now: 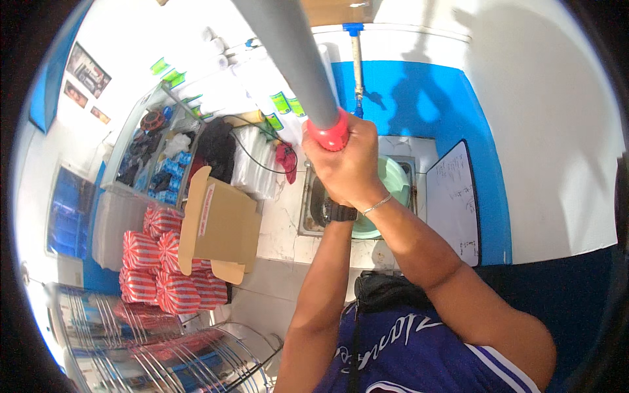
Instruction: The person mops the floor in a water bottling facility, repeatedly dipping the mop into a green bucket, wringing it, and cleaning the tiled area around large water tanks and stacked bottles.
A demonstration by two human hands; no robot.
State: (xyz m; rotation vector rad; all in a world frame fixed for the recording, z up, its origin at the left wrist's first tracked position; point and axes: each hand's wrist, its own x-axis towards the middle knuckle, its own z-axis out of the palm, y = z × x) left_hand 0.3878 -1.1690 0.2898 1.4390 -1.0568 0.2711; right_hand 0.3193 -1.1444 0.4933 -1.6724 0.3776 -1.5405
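Observation:
A grey pole (295,64) with a red plastic collar (330,136) slants up and out of the top of the view. My right hand (351,164), with a thin bracelet at its wrist, is closed round the pole at the collar. My left hand (338,195), a black watch on its wrist, meets the right one at the pole, and most of its fingers are hidden. Farther down, behind both hands, a pale green plastic basin (393,179) sits in a metal sink (309,223). The pole's lower end cannot be seen.
An open cardboard box (228,223) stands left beside red-and-white striped packs (142,250). A glass display case (142,147) holds small goods. Plastic-wrapped stacks (253,162) line the counter. At right a whiteboard (452,196) bears writing. A pipe (357,69) runs down the wall. A wire rack (162,344) stands lower left.

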